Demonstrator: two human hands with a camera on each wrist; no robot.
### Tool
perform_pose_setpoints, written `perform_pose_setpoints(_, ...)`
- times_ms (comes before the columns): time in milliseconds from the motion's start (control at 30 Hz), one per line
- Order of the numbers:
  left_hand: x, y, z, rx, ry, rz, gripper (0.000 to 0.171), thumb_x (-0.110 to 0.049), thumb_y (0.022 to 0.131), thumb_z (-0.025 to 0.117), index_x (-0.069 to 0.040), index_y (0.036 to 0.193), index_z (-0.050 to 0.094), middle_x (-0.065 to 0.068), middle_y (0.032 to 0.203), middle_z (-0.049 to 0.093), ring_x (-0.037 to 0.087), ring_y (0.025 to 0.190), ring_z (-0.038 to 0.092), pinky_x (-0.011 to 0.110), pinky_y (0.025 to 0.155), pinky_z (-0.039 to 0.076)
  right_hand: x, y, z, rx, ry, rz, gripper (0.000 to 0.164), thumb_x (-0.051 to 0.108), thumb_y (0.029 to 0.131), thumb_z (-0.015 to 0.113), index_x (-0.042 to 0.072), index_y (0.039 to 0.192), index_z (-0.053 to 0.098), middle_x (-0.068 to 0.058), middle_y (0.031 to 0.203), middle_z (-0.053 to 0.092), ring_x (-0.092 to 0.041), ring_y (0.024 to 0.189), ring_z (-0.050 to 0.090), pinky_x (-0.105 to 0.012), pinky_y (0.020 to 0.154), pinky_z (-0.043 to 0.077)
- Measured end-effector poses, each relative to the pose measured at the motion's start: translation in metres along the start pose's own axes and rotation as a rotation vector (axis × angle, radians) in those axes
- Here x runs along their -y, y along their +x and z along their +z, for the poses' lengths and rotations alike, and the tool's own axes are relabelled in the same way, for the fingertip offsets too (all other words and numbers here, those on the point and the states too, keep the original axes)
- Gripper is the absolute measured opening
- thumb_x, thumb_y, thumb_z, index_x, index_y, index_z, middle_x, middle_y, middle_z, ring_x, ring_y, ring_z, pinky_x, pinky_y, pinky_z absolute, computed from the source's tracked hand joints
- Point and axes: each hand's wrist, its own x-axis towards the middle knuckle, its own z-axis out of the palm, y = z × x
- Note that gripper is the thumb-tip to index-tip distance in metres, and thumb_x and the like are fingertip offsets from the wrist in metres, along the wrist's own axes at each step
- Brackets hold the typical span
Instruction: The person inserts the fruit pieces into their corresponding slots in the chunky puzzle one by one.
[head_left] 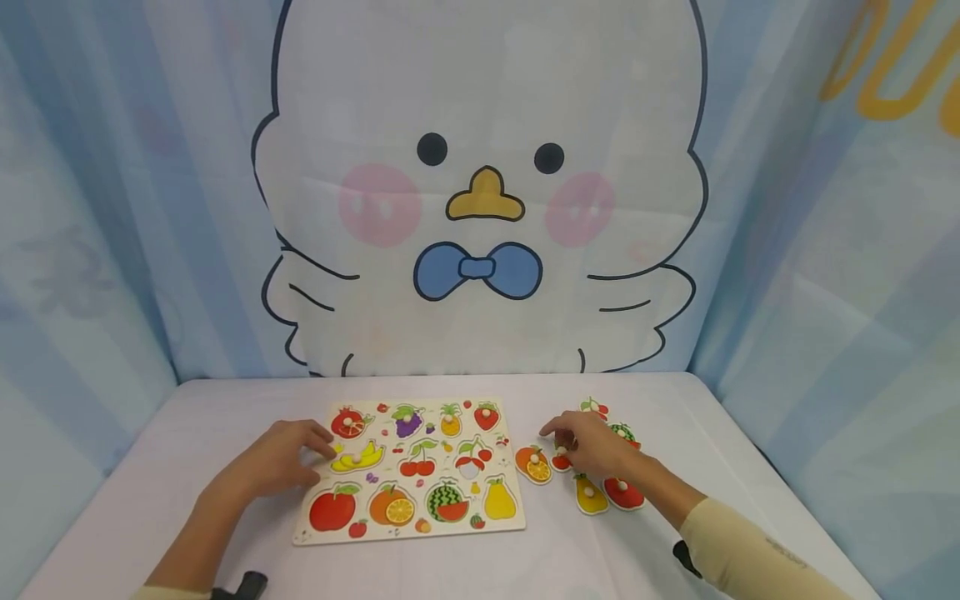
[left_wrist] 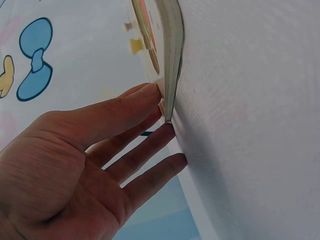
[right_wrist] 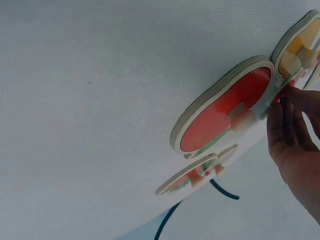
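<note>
A fruit puzzle board (head_left: 442,531) lies flat on the white table. My left hand (head_left: 281,454) rests at its left edge; in the left wrist view the thumb (left_wrist: 125,107) touches the board's side and the other fingers reach loosely along it. To the right of the board, my right hand (head_left: 596,446) reaches down among the loose pieces and pinches a small red fruit puzzle piece (right_wrist: 280,94), mostly hidden by the fingers. Around that hand lie an orange piece (head_left: 533,465), a pear piece (head_left: 591,494), a red apple piece (head_left: 624,492) and a watermelon piece (head_left: 622,431).
A cherry-like piece (head_left: 595,407) lies at the back of the loose group. Several fruits in the board's upper rows bear knobs, such as the grapes (head_left: 407,422). A curtain (head_left: 480,333) with a cartoon bird stands behind the table, and blue striped cloth (head_left: 840,333) hangs at the sides.
</note>
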Motion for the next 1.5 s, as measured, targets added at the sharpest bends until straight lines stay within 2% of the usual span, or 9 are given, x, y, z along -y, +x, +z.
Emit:
perform_pose_setpoints(167, 0.0, 0.0, 0.0, -0.004, -0.006, 0.001, 0.027, -0.007, 0.071, 0.082, -0.015, 0.096, 0.076, 0.007, 0.116, 0.063, 0.037, 0.118, 0.049, 0.057, 0.096, 0.044, -0.001, 0.001, 0.0, -0.008, 0.023, 0.019, 0.042, -0.011, 0.077, 0.066, 0.017, 0.109, 0.069, 0.003, 0.086, 0.058, -0.014, 0.08, 0.051, -0.021, 0.067, 0.051)
perform_pose_setpoints(433, 0.001, 0.0, 0.0, -0.012, 0.002, 0.012, 0.026, -0.007, 0.071, 0.082, -0.016, 0.096, 0.076, 0.007, 0.116, 0.063, 0.037, 0.118, 0.048, 0.058, 0.097, 0.043, -0.006, 0.001, -0.001, -0.014, 0.019, 0.021, 0.026, -0.005, 0.082, 0.068, 0.02, 0.087, 0.069, 0.008, 0.085, 0.061, -0.012, 0.077, 0.054, -0.021, 0.072, 0.053)
perform_pose_setpoints(800, 0.002, -0.001, 0.001, -0.016, 0.008, 0.017, 0.026, -0.007, 0.071, 0.082, -0.017, 0.094, 0.076, 0.006, 0.116, 0.063, 0.036, 0.118, 0.049, 0.058, 0.098, 0.042, 0.004, 0.007, -0.006, -0.041, 0.024, 0.052, 0.022, 0.001, 0.082, 0.072, 0.022, 0.089, 0.074, 0.01, 0.086, 0.065, -0.011, 0.077, 0.057, -0.023, 0.072, 0.056)
perform_pose_setpoints(1133, 0.003, 0.0, 0.001, -0.007, -0.003, 0.008, 0.027, -0.007, 0.071, 0.082, -0.017, 0.095, 0.076, 0.006, 0.116, 0.063, 0.036, 0.118, 0.049, 0.057, 0.098, 0.042, 0.027, 0.019, -0.003, -0.011, 0.07, -0.059, 0.018, 0.003, 0.083, 0.072, 0.018, 0.094, 0.075, 0.01, 0.089, 0.067, -0.011, 0.075, 0.058, -0.02, 0.068, 0.054)
perform_pose_setpoints(1500, 0.003, 0.0, 0.0, -0.002, 0.004, 0.006, 0.027, -0.008, 0.072, 0.082, -0.018, 0.096, 0.076, 0.006, 0.116, 0.063, 0.036, 0.119, 0.049, 0.057, 0.098, 0.043, 0.069, 0.043, 0.021, 0.044, 0.127, -0.191, 0.013, 0.007, 0.082, 0.074, 0.018, 0.089, 0.074, 0.009, 0.083, 0.066, -0.01, 0.07, 0.057, -0.02, 0.065, 0.053)
